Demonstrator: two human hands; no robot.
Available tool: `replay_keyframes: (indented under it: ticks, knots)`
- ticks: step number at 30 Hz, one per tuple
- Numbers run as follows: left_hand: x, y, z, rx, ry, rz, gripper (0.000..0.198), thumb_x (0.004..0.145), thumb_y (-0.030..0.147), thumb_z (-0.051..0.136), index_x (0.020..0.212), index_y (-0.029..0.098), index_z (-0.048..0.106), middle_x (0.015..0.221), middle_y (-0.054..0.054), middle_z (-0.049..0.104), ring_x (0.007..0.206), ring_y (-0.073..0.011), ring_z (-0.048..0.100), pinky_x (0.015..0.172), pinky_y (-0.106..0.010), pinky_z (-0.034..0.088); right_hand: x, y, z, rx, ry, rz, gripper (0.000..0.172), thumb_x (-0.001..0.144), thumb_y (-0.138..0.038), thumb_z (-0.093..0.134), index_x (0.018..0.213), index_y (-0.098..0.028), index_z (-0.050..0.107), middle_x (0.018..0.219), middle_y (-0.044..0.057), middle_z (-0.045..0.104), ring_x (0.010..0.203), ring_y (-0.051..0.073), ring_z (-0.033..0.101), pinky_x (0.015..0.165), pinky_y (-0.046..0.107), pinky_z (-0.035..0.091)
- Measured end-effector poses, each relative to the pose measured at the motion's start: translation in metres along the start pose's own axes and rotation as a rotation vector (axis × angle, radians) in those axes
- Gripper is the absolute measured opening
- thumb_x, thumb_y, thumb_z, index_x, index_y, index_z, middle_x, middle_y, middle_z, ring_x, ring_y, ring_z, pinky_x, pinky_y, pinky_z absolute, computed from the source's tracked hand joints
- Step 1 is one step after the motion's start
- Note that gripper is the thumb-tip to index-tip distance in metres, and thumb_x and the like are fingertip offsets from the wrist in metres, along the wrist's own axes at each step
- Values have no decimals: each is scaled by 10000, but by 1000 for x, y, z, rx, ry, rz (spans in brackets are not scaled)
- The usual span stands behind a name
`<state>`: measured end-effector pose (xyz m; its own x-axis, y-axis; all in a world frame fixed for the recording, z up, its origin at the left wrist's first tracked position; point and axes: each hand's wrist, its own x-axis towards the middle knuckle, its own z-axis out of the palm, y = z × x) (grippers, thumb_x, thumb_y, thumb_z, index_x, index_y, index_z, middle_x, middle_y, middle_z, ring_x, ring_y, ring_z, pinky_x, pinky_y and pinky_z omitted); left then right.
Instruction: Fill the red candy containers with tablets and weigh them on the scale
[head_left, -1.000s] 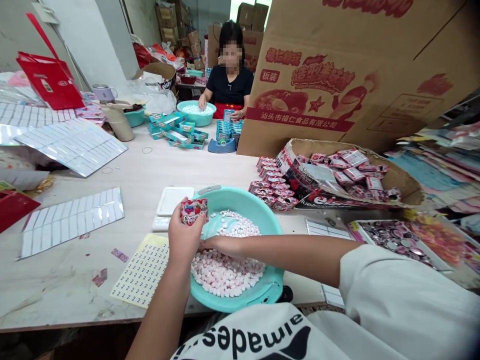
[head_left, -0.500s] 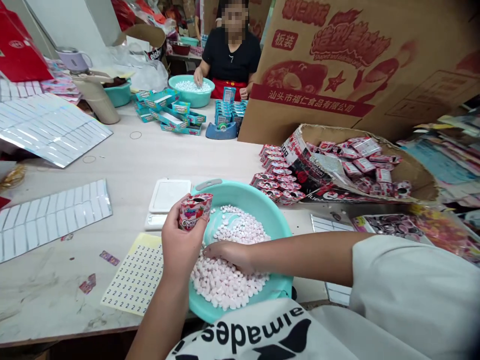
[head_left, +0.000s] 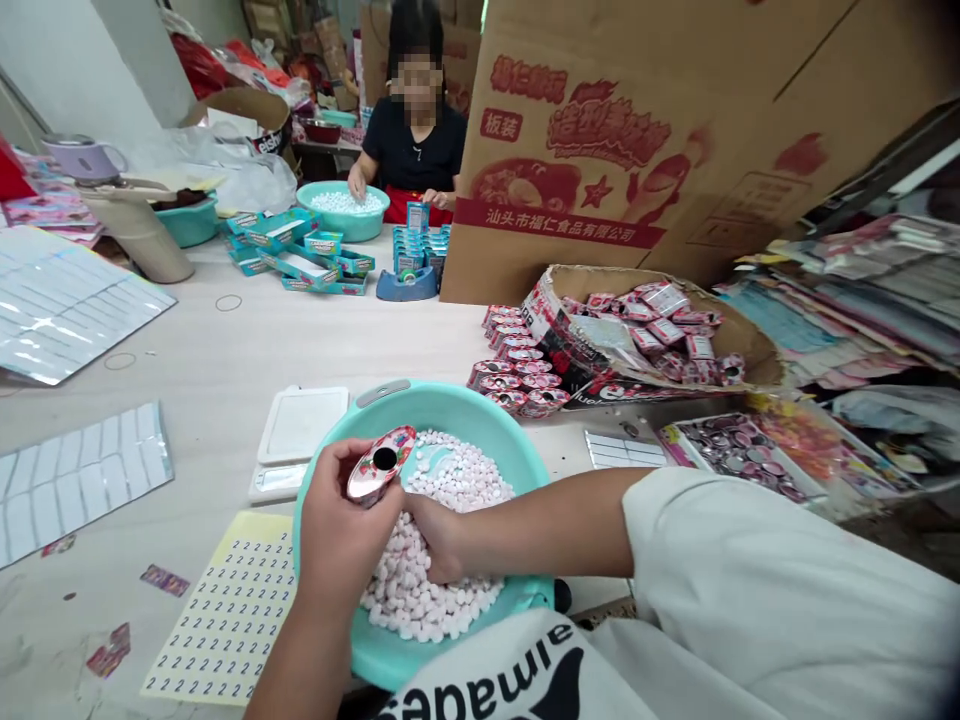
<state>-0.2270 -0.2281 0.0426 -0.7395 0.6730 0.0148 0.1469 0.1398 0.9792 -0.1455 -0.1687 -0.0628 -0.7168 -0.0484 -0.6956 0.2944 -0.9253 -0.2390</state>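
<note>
My left hand [head_left: 349, 530] is closed around a small red and pink candy box [head_left: 381, 464]. The box is tilted, and its oval top with a round dark hole faces me. It is held over the left side of a turquoise basin [head_left: 517, 430]. White-pink candies [head_left: 427, 600] cover much of the basin's bottom. My right hand [head_left: 441, 540] reaches in among them, close beside the left hand. Its fingers are hidden behind the left hand and by the candies, so I cannot see what they hold.
A white scale [head_left: 304, 425] and a yellow number-sticker sheet [head_left: 225, 610] lie left of the basin. Candy boxes [head_left: 517, 375] stand in rows beside a cut-open carton [head_left: 600, 385] of more boxes. Across the table, a person [head_left: 412, 140] works at another basin [head_left: 345, 225] behind a tape dispenser [head_left: 407, 285].
My left hand has tipped the candy box, so its holed top now faces me. My right hand has drawn closer to the left one. The view has shifted to the right.
</note>
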Motion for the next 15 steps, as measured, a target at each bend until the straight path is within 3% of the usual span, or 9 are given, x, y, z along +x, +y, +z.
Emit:
replay_keyframes:
  ticks: [4, 8, 11, 15]
  knots:
    - [-12, 8, 1, 99, 14, 63, 399, 643, 193, 659, 1035, 231, 598, 1009, -31, 673, 927, -223, 655, 800, -315, 542, -6, -12, 6, 47, -12, -113, 315, 796, -389, 497, 989, -200, 659, 805, 60, 734, 922, 284, 712, 917, 445, 521]
    - [-32, 10, 2, 117, -8, 142, 361, 664, 233, 650, 1025, 237, 641, 993, -22, 688, 879, -218, 661, 831, -328, 537, -18, -36, 15, 191, 15, -333, 198, 801, -330, 517, 853, -174, 628, 670, 43, 679, 741, 240, 698, 803, 386, 562]
    - [-45, 3, 5, 90, -45, 103, 380, 652, 246, 642, 1031, 218, 641, 991, -27, 695, 838, -210, 667, 781, -309, 541, -35, -57, 11, 262, 70, -429, 203, 849, -284, 431, 748, -176, 571, 564, 28, 615, 594, 203, 647, 702, 348, 573]
    - [-49, -9, 10, 91, -156, 66, 386, 626, 203, 597, 1011, 204, 629, 996, -29, 694, 852, -210, 667, 775, -305, 524, -62, -75, -3, 317, 37, -529, 150, 852, -239, 457, 749, -180, 548, 592, 23, 637, 545, 180, 622, 619, 323, 568]
